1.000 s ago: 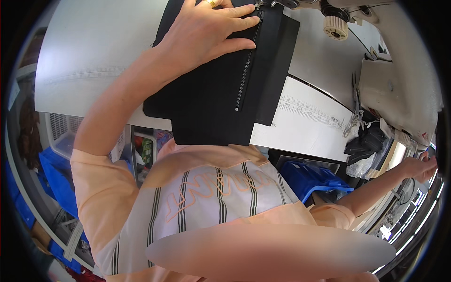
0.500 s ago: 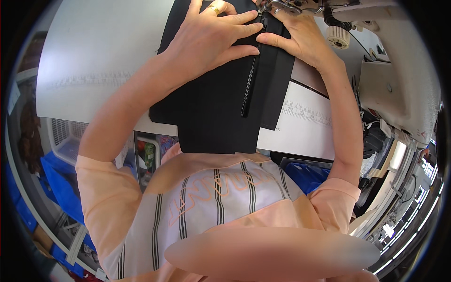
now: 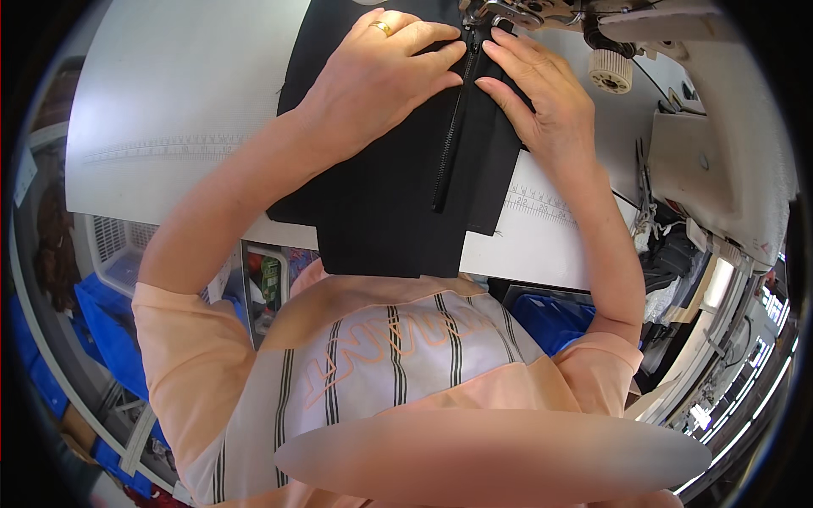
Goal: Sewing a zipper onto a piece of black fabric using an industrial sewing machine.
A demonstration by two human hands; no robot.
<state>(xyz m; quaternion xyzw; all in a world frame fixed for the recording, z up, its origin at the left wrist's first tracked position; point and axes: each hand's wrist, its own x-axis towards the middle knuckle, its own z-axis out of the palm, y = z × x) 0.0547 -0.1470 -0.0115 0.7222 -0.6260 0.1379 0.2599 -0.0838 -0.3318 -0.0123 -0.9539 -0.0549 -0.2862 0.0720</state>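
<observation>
White table (image 3: 169, 85) (ruler-marked) under black fabric (image 3: 385, 220)

The upper edge crops the black fabric (image 3: 394, 190) and sewing machine (image 3: 720, 161).

One zipper (image 3: 451, 140), one ring (image 3: 383, 29), one white knob (image 3: 611, 72)

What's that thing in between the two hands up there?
Part of the zipper lies between the left hand and the right hand, with black cloth on both sides. The head view shows it.
</observation>
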